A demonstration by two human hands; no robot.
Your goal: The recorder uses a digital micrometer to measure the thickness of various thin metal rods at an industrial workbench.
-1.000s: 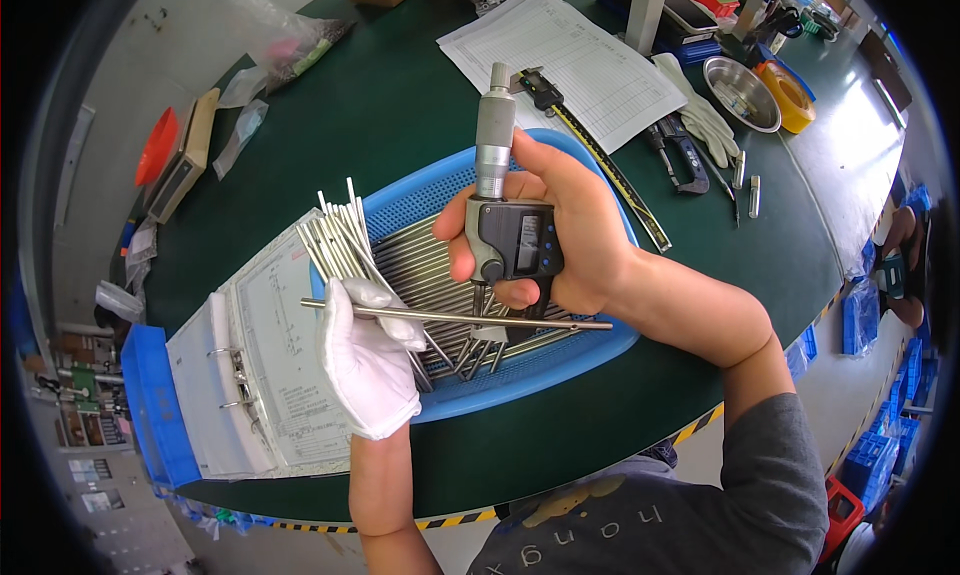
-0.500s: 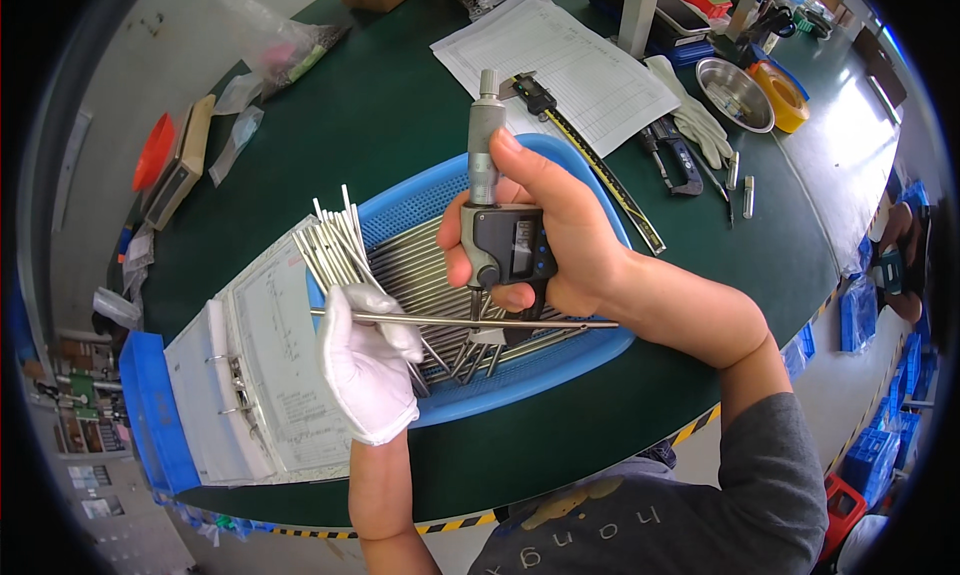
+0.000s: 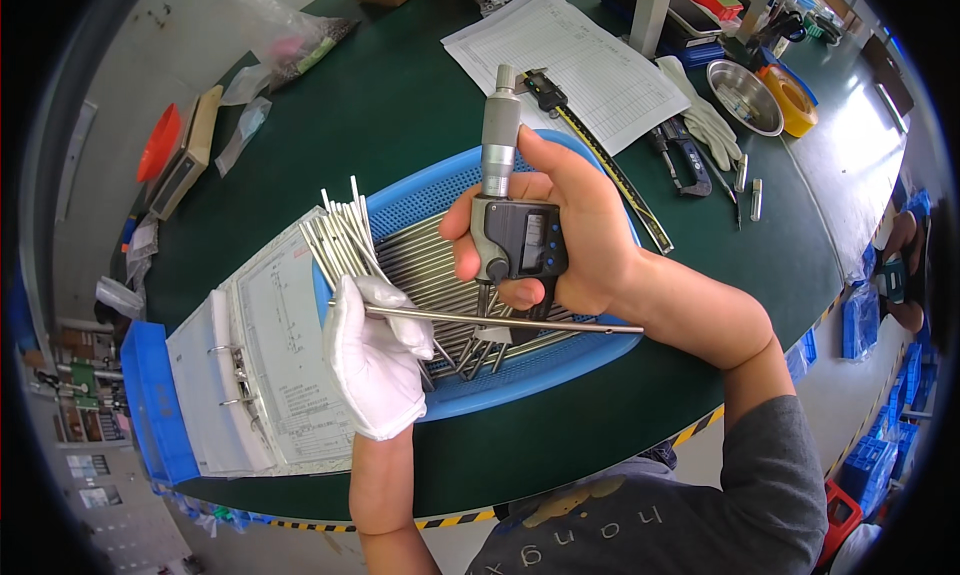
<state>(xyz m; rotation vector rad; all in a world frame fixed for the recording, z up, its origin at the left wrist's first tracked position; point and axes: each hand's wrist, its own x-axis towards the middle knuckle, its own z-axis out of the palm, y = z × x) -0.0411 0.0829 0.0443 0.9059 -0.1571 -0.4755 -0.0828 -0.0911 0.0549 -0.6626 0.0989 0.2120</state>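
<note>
In my right hand [image 3: 585, 225], which is bare, I grip a digital micrometer [image 3: 515, 237] with its barrel pointing away from me. My left hand [image 3: 375, 365] wears a white glove and pinches a long thin metal rod [image 3: 560, 325] between thumb and fingers. The rod lies crosswise over the micrometer's lower end; whether the measuring faces touch it I cannot tell. Below both hands stands a blue perforated basket [image 3: 500, 400] holding many metal rods [image 3: 415, 260]. A bundle of rods [image 3: 345, 230] sticks up at the basket's left side, beyond my gloved hand.
An open ring binder [image 3: 290, 375] with papers lies left of the basket. Beyond the basket are a digital caliper [image 3: 590, 145] and paper sheets [image 3: 570, 65]. Farther right lie another micrometer [image 3: 685, 160], white gloves [image 3: 700, 110] and a metal bowl [image 3: 745, 97]. A scale [image 3: 185, 155] stands far left.
The rod has slid or shifted to the right, and its right end tilts slightly lower. Both hands remain on the rod and micrometer; the whole view has moved a little.
</note>
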